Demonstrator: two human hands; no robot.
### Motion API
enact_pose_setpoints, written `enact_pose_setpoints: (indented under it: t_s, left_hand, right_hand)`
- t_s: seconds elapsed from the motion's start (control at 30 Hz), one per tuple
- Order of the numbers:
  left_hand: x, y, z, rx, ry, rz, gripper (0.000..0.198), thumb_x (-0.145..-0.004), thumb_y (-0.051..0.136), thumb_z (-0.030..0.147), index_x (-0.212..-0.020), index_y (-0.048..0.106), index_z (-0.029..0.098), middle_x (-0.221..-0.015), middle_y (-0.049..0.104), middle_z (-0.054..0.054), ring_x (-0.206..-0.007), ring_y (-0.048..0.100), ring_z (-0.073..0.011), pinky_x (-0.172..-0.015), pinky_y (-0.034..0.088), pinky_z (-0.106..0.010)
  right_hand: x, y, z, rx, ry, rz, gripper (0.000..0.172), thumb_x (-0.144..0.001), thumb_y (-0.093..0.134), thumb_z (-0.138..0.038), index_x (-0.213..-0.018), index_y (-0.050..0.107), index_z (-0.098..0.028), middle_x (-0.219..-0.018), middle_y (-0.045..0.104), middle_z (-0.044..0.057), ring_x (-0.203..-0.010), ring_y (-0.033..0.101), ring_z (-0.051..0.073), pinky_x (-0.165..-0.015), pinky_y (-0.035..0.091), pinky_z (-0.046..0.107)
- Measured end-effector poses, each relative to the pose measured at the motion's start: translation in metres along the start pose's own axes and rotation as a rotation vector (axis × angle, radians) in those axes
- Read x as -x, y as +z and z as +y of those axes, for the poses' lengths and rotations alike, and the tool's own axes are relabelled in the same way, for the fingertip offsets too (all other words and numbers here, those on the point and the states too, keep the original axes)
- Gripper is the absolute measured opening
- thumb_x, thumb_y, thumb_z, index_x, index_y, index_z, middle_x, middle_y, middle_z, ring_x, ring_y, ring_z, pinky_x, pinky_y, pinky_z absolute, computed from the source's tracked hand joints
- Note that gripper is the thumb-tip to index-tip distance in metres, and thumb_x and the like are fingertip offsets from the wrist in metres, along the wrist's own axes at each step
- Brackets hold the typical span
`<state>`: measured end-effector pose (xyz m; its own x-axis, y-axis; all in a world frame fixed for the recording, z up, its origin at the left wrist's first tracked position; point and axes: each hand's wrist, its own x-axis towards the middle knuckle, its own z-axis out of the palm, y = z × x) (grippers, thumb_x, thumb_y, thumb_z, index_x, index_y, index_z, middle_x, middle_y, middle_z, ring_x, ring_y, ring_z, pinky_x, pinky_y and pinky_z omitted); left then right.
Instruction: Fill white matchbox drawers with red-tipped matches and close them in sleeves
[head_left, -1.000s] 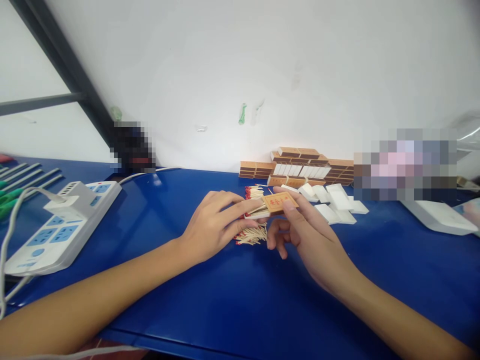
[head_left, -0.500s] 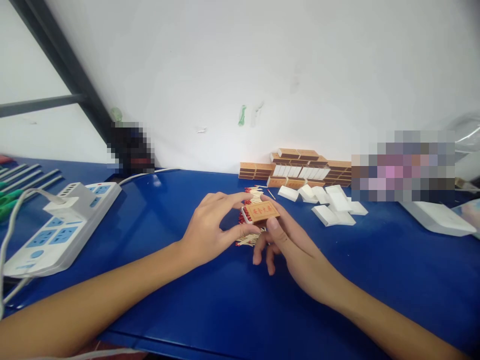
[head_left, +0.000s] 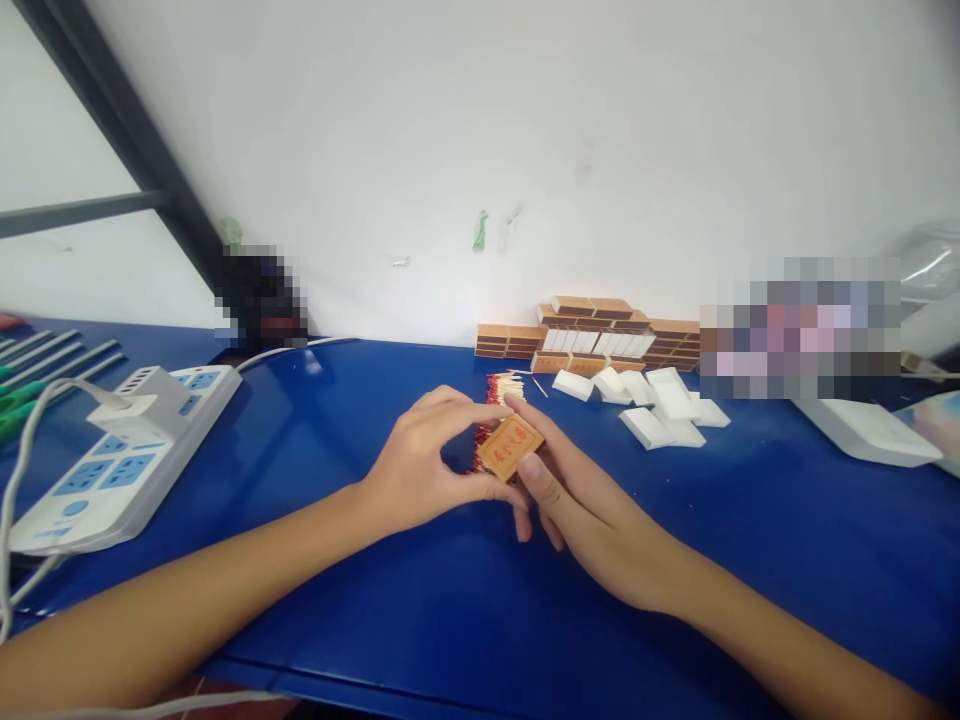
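A tan matchbox (head_left: 513, 447) with red printed characters is held between both my hands, above the blue table. My left hand (head_left: 424, 455) curves round its left side, fingertips at the far edge and thumb at the near edge. The thumb of my right hand (head_left: 577, 490) presses on the top face, with the other fingers beneath and behind the box. Behind and below the box lies a pile of red-headed matches (head_left: 506, 388), partly hidden by the box and hands. The white inner tray no longer shows at the box's left end.
Stacked matchboxes (head_left: 592, 335) stand against the wall. Several white trays (head_left: 671, 400) lie in front of them. On the left are a white power strip (head_left: 135, 450) with a cable and green-handled tools (head_left: 45, 380). A white container (head_left: 870, 430) sits at the right.
The matchbox has turned and tilted, its printed face now more toward me. Its white tray end and inside are out of sight. Both hands have come slightly lower.
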<state>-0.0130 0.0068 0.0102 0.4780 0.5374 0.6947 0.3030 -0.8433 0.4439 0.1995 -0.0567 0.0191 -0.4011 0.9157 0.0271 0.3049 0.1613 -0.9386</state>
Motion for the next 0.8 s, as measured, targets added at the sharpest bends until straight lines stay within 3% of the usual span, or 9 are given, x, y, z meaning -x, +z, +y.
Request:
enact_pose_setpoints:
  t_s: [0.2,0.3,0.4,0.6,0.8]
  left_hand:
    - [-0.010,-0.004,-0.002,-0.052,-0.156,0.029,0.037,-0.082,0.088,0.037,-0.115,0.076,0.025,-0.112,0.079,-0.003,-0.103,0.068,-0.0214,-0.095,0.055,-0.041]
    - [-0.022,-0.007,-0.016,-0.111,-0.256,0.056,0.038,-0.081,0.089,0.036,-0.116,0.076,0.027,-0.114,0.079,-0.002,-0.106,0.068,-0.0231,-0.096,0.055,-0.043]
    - [-0.045,-0.009,-0.037,-0.172,-0.295,0.103,0.042,-0.079,0.091,0.036,-0.117,0.077,0.027,-0.109,0.079,-0.004,-0.098,0.068,-0.0229,-0.092,0.055,-0.042]
    - [-0.103,0.004,-0.087,-0.236,-0.279,0.051,0.037,-0.080,0.090,0.028,-0.114,0.079,0.022,-0.111,0.079,-0.007,-0.106,0.065,-0.0253,-0.099,0.051,-0.042]
    - [-0.127,0.030,-0.112,-0.215,-0.285,-0.054,0.037,-0.076,0.092,0.029,-0.110,0.082,0.020,-0.107,0.080,-0.008,-0.098,0.070,-0.0246,-0.096,0.054,-0.040]
  right_hand:
    - [-0.010,-0.022,0.009,0.349,-0.118,0.164,0.072,-0.110,0.033,-0.058,-0.167,0.025,-0.015,-0.086,0.075,0.005,-0.069,0.067,0.020,-0.064,0.050,0.035]
    - [-0.017,-0.038,0.016,0.621,-0.169,0.299,0.064,-0.108,0.038,-0.055,-0.155,0.045,-0.013,-0.091,0.076,0.008,-0.075,0.070,0.024,-0.066,0.049,0.037]
    - [-0.020,-0.047,0.020,0.750,-0.175,0.367,0.052,-0.108,0.041,-0.052,-0.137,0.062,-0.014,-0.086,0.076,0.007,-0.074,0.071,0.025,-0.066,0.049,0.037]
    - [-0.020,-0.046,0.020,0.819,-0.194,0.352,0.043,-0.108,0.044,-0.048,-0.124,0.069,-0.018,-0.082,0.077,0.004,-0.068,0.071,0.023,-0.062,0.047,0.034]
    - [-0.022,-0.044,0.022,0.876,-0.187,0.327,0.040,-0.109,0.042,-0.047,-0.119,0.070,-0.020,-0.091,0.080,0.007,-0.072,0.073,0.024,-0.064,0.048,0.034]
